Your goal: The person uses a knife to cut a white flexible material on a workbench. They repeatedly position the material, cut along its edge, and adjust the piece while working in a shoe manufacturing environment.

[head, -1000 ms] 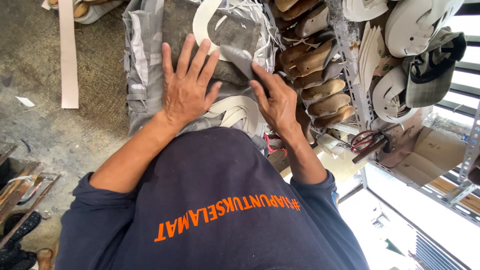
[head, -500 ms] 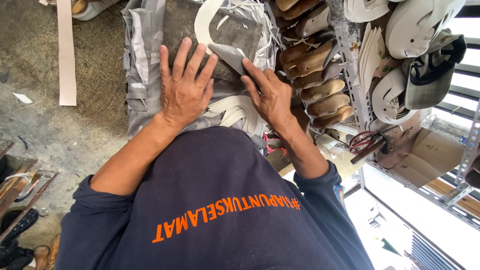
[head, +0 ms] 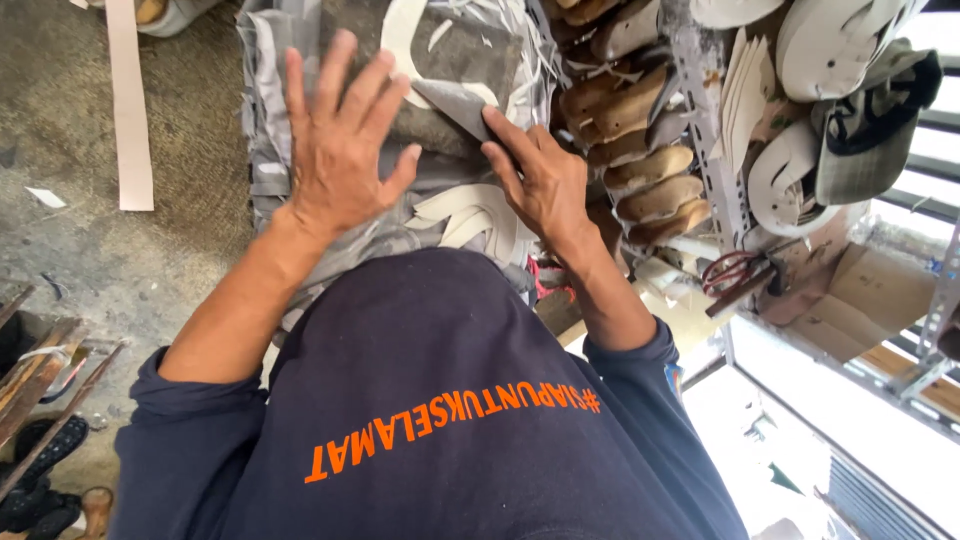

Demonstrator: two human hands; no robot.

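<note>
1. Here, the person's left hand (head: 340,150) lies flat with its fingers spread wide, its grip open, pressing on a grey sheet of material (head: 270,150) that covers the surface (head: 440,130).
2. The right hand (head: 545,180) has its grip closed on a grey cut piece (head: 462,105), a pointed flap pinched at its lower corner; the flap rises off the sheet just beside the left hand's fingertips.
3. One curved white cut-out (head: 405,40) lies at the top of the sheet, and a cluster of overlapping white curved pieces (head: 470,215) sits near the person's body, below both hands; their count cannot be told.
4. To the right of the right hand, a stack of brown wooden shoe lasts (head: 640,150) fills a metal rack (head: 700,120); about six show.
5. Further right hang white sole shapes (head: 810,45) and one cap (head: 865,130) in dark and checked cloth.
6. A brown cardboard box (head: 870,290) sits open below the rack, near a pair of red-handled scissors (head: 735,270).
7. One long pale strip (head: 128,110) lies on the concrete floor (head: 120,260) to the left.
8. The person's dark blue shirt (head: 450,400) carries a single line of orange lettering across it.
</note>
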